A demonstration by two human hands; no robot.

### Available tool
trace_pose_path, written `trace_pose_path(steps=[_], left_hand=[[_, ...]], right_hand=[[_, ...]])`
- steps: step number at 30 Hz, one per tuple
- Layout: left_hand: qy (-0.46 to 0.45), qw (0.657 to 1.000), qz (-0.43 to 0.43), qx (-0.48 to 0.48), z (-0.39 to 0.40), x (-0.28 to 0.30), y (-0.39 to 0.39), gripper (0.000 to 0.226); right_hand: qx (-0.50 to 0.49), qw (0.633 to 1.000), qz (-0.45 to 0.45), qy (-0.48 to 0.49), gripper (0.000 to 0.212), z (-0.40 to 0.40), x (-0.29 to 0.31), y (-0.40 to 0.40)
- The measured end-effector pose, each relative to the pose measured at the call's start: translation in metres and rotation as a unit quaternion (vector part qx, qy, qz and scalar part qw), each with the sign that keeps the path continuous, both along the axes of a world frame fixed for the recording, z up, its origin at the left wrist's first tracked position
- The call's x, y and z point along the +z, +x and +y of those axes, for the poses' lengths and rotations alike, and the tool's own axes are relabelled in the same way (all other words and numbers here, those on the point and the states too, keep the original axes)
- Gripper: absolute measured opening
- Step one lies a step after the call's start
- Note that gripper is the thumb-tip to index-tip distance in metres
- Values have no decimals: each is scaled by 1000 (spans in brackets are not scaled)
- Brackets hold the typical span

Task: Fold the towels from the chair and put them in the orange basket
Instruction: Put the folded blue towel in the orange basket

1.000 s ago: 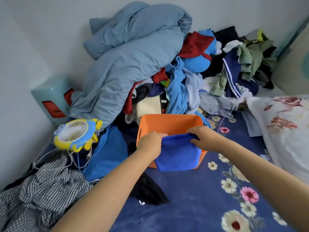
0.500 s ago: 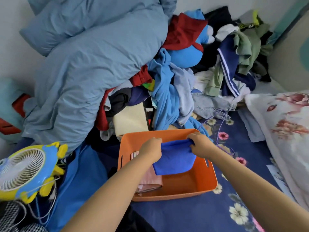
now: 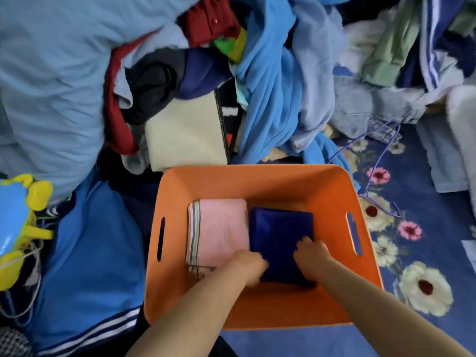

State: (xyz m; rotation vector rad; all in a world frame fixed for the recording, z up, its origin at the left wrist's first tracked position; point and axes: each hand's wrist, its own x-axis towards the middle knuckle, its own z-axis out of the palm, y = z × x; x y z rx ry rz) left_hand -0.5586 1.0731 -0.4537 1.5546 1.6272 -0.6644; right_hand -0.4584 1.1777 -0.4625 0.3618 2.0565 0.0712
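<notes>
The orange basket (image 3: 257, 173) stands on the blue floral bedsheet, and I look straight down into it. On its bottom a folded pink towel (image 3: 221, 228) with a striped edge lies on the left. A folded dark blue towel (image 3: 280, 228) lies flat beside it on the right, touching it. Both my hands are inside the basket. My left hand (image 3: 248, 266) holds the blue towel's near left edge. My right hand (image 3: 310, 253) sits on its near right part with fingers curled into the cloth. The chair is out of view.
A heap of clothes (image 3: 270, 86) and a grey-blue duvet (image 3: 51, 73) crowd the basket's far side. A yellow and blue fan (image 3: 20, 222) with cables lies at the left, beside a blue striped garment (image 3: 90, 253). A purple cord (image 3: 378, 161) trails on the bedsheet (image 3: 425, 228) at the right.
Both hands have lowered the blue towel from above the rim onto the basket's bottom, beside the pink towel. My view has moved closer and tipped down over the basket.
</notes>
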Motion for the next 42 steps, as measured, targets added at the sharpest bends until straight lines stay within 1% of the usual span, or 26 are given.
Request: trace_pose_path(steps=[3,4,5,6,8,9,10,12,13,17,22,25,28,30,32,35,37,39,42], left_hand=[[5,999,23,22,1,-14,-9,32],[12,999,41,33,1,-17,-16,31],[19,997,54,52,2,-20,-23,31],[36,995,63,71,3,-24,-30,32],[90,989,73,96,6,-30,-40,39],[106,985,78,112,6,-32,-44,47],[108,982,82,129,6,-36,-46,56],[87,978,96,163,3,-45,-50,70],[75,977,102,173,0,-48,-52,73],[59,976,74,198,-6,-66,-59,76],[87,970,68,216,-11,-81,-60,78],[94,969,69,218,-13,-83,-59,78],[95,968,58,225,-14,-81,-58,78],[93,967,50,231,-14,-79,-58,76],[91,967,47,234,-16,-73,-58,74],[101,966,63,228,-16,-60,-54,67],[102,964,74,233,-16,-46,-49,60],[106,962,86,236,-17,-29,-42,51],[113,962,106,226,-21,5,-30,42]], right_hand=[[-58,997,-34,-38,37,8,-19,-5],[-72,995,-46,-42,38,10,-22,-5],[-79,995,-50,-43,43,11,-27,-6],[-78,995,-39,-43,56,12,-31,-6],[-65,997,-1,-34,91,7,-41,-3],[-49,998,9,-28,103,1,-45,-1],[-42,999,12,-26,108,-5,-51,2],[-39,998,20,-34,101,-15,-63,7],[-41,998,27,-36,96,-18,-67,8],[-72,995,47,-44,90,-16,-85,6],[-81,993,82,-17,86,7,-84,-7],[-91,992,85,-3,91,16,-82,-11],[-94,994,47,-8,106,7,-85,-11],[-92,995,27,4,110,1,-83,-12],[-97,995,11,8,104,-6,-75,-15],[-136,991,1,-19,91,-16,-53,-19],[-178,983,37,-35,78,-21,-35,-22],[-211,972,96,-29,63,-28,-12,-23],[-192,963,192,8,41,-38,30,-18]])
